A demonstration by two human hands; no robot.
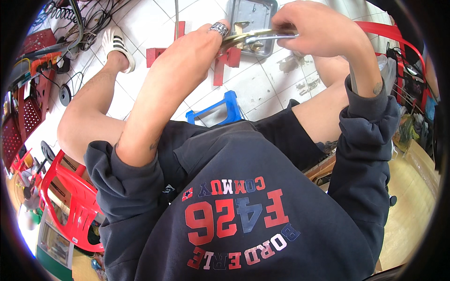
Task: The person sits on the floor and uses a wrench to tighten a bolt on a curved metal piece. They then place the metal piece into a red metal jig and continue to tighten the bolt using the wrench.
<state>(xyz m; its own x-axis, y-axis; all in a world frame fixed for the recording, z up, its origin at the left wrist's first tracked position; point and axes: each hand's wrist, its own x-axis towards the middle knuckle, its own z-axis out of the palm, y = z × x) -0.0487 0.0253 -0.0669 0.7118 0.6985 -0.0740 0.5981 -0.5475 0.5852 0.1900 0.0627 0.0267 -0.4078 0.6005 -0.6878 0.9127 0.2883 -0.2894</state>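
Note:
My left hand (201, 49), with a chunky silver ring, is closed around the left end of a curved, gold-toned shiny metal piece (243, 35). My right hand (316, 29) has its fingers bent around the right end of a thin silver rod-like piece (279, 37), which lies alongside the gold-toned one. Blur and my fingers hide the exact kind of both. Just under my left hand stands a red metal stand (229, 56). Beyond and below the pieces, a grey tray (273, 11) on the floor holds small metal parts.
A blue plastic stool (229, 107) stands between my legs on the white tiled floor (255, 89). Cables (89, 33) and a red perforated rack (35, 110) are at the left, with a red plastic chair (70, 201) nearer. A red frame (398, 35) stands at the far right.

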